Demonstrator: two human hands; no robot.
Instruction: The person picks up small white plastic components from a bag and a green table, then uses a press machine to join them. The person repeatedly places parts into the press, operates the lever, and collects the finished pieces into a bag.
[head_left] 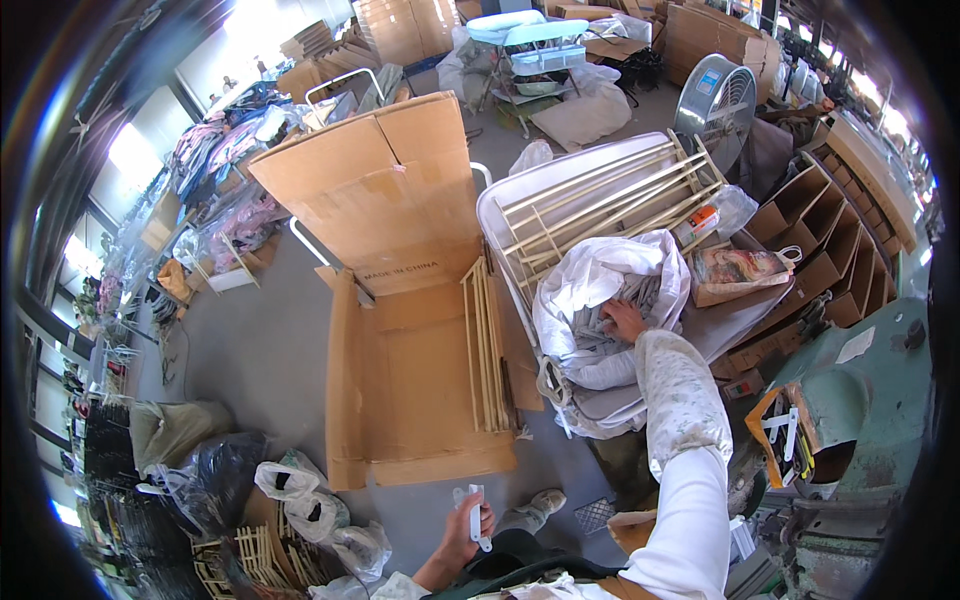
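My left hand is closed around a few flat, pale grey strips with rounded ends, low in front of my body. My right arm stretches out to a white woven sack with its mouth rolled back. Inside lie many similar pale grey strips. My right hand rests among them, its fingers apart and reaching down, the tips partly hidden. The sack sits on a pale padded surface, beside a bundle of light wooden frames.
An open cardboard box stands left of the sack, with wooden slat frames along its right side. A printed paper bag and cardboard dividers lie right. A green machine stands at the right; bags lie lower left.
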